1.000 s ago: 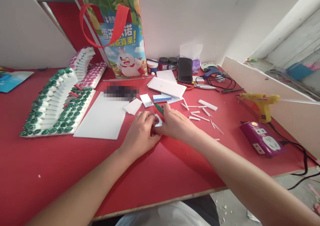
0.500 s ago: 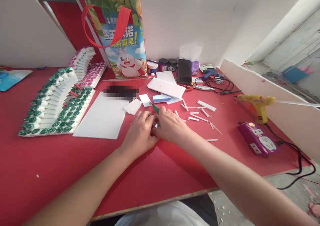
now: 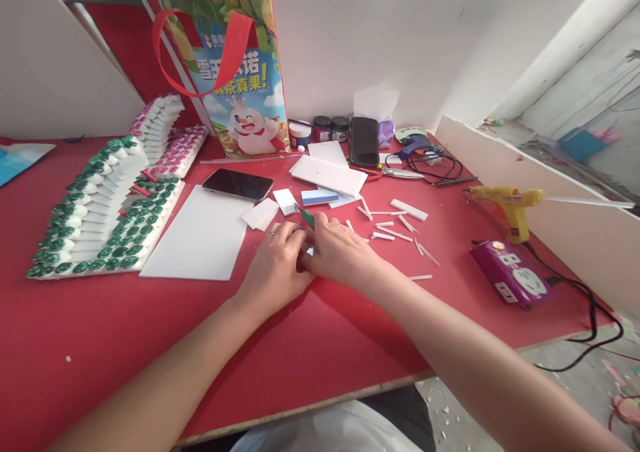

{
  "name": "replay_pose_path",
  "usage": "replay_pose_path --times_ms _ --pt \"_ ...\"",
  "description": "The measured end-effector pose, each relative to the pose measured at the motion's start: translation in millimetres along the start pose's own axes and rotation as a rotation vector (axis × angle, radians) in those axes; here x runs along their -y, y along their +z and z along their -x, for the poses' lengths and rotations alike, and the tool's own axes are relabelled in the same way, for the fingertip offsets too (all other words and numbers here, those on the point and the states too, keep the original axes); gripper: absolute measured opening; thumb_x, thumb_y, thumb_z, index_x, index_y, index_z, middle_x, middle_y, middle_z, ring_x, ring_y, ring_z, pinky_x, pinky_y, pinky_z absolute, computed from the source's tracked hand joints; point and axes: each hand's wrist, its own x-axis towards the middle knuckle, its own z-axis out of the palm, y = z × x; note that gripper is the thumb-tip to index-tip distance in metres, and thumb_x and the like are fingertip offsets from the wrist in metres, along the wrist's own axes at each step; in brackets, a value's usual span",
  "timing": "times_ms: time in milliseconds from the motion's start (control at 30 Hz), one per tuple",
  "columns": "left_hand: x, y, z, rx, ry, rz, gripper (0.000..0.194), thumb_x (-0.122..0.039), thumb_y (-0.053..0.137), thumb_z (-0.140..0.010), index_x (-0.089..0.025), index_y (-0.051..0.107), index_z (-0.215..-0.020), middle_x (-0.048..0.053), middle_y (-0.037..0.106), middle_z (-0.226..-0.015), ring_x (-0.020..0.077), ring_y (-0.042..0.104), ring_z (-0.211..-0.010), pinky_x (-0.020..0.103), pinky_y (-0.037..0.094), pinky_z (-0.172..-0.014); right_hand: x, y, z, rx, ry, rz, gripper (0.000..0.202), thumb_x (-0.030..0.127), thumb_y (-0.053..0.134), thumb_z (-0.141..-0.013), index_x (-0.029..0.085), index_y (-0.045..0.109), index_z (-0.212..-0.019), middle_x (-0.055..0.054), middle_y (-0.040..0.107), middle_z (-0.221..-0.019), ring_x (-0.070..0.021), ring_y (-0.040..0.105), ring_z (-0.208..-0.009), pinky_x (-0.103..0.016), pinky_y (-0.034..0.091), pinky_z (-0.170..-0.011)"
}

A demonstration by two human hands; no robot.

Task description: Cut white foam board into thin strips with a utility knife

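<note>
My right hand [image 3: 340,244] is closed around a green craft knife [image 3: 307,219], whose thin tip points up and left. Close against it is my left hand [image 3: 283,255], fingers curled, a ring on one finger. A small pale piece [image 3: 311,251] shows between the hands, mostly hidden by the fingers. Just beyond the fingertips lie small white foam-board pieces [image 3: 262,214] and a blue-edged block [image 3: 320,197]. White strips and offcuts [image 3: 395,231] are scattered to the right of my right hand. A large white board [image 3: 200,239] lies left of my left hand.
A phone [image 3: 238,184] overlaps the large board. Green-and-white decorated foam models [image 3: 115,239] stand left, a printed bag [image 3: 245,72] behind. Scissors [image 3: 403,173], a second phone [image 3: 364,142] and jars [image 3: 330,129] sit at the back. Right are a yellow glue gun [image 3: 513,205] and purple power strip [image 3: 513,275].
The whole view has shifted slightly, so most things appear a little further left. Both hands keep nearly the same pose, still together around the knife.
</note>
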Motion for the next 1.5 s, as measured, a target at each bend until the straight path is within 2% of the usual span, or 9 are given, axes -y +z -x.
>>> replay_pose_path --times_ms 100,167,300,467,700,900,1067,1267,1500 --pt "1 1.0 1 -0.02 0.017 -0.014 0.014 -0.024 0.064 -0.082 -0.02 0.056 -0.093 0.01 0.061 -0.106 0.0292 0.056 -0.103 0.046 0.05 -0.091 -21 -11 7 -0.036 -0.015 -0.182 0.032 0.041 0.049 -0.088 0.02 0.047 -0.112 -0.009 0.064 -0.098 -0.0238 0.062 -0.081 -0.028 0.041 -0.059" --pt "1 1.6 1 -0.031 0.028 -0.02 0.018 -0.032 0.066 -0.084 -0.02 0.056 -0.093 0.009 0.062 -0.106 0.0292 0.057 -0.105 0.047 0.049 -0.094 -37 -20 15 -0.086 0.006 -0.245 0.027 0.037 0.039 -0.093 0.023 0.047 -0.115 -0.005 0.064 -0.09 -0.0202 0.059 -0.071 -0.026 0.038 -0.055" --pt "1 3.3 2 -0.04 0.024 -0.036 0.022 -0.036 0.066 -0.085 -0.021 0.055 -0.095 0.008 0.062 -0.107 0.0284 0.057 -0.105 0.048 0.047 -0.097 -55 -34 34 0.011 0.044 -0.176 0.026 0.03 0.033 -0.095 0.025 0.051 -0.114 -0.001 0.06 -0.075 -0.015 0.047 -0.053 -0.025 0.031 -0.049" --pt "2 6.3 0 -0.054 0.019 -0.051 0.021 -0.038 0.063 -0.087 -0.021 0.056 -0.097 0.009 0.062 -0.107 0.0282 0.057 -0.105 0.047 0.047 -0.096 -45 -38 47 0.073 -0.067 0.014 0.029 0.022 0.036 -0.094 0.023 0.054 -0.117 -0.005 0.065 -0.08 -0.0174 0.054 -0.062 -0.024 0.029 -0.051" --pt "1 6.9 -4 -0.064 0.02 -0.057 0.017 -0.035 0.06 -0.087 -0.021 0.056 -0.096 0.009 0.062 -0.104 0.0273 0.057 -0.099 0.045 0.048 -0.091 -26 -41 34 0.107 -0.038 0.129 0.036 0.014 0.039 -0.092 0.021 0.053 -0.124 -0.009 0.069 -0.091 -0.0201 0.063 -0.068 -0.025 0.032 -0.053" --pt "1 6.1 -4 -0.061 0.02 -0.048 0.015 -0.033 0.061 -0.087 -0.02 0.056 -0.094 0.009 0.062 -0.102 0.0271 0.058 -0.098 0.044 0.048 -0.09 -17 -43 29 0.175 -0.024 0.169 0.041 0.011 0.042 -0.088 0.018 0.051 -0.127 -0.009 0.068 -0.091 -0.0202 0.061 -0.065 -0.026 0.026 -0.047" --pt "2 6.3 -4 -0.054 0.019 -0.042 0.015 -0.034 0.06 -0.087 -0.021 0.056 -0.093 0.008 0.062 -0.101 0.0266 0.058 -0.098 0.043 0.048 -0.089 -16 -47 31 0.195 -0.06 0.192 0.035 0.009 0.042 -0.088 0.017 0.056 -0.119 -0.008 0.068 -0.087 -0.0191 0.06 -0.065 -0.027 0.026 -0.048" --pt "3 7.7 -5 -0.065 0.011 -0.035 0.015 -0.033 0.062 -0.085 -0.022 0.055 -0.093 0.008 0.061 -0.099 0.0271 0.058 -0.098 0.044 0.049 -0.09 -16 -52 26 0.228 -0.113 0.236 0.026 0.008 0.045 -0.085 0.017 0.06 -0.103 -0.006 0.064 -0.071 -0.017 0.054 -0.05 -0.028 0.026 -0.046" --pt "3 8.1 -4 -0.068 -0.01 -0.014 0.018 -0.032 0.063 -0.083 -0.022 0.056 -0.096 0.008 0.062 -0.1 0.0272 0.058 -0.099 0.045 0.049 -0.092 -16 -54 27 0.227 -0.151 0.307 0.021 0.006 0.047 -0.083 0.017 0.061 -0.095 -0.005 0.061 -0.066 -0.0181 0.057 -0.054 -0.026 0.029 -0.047"
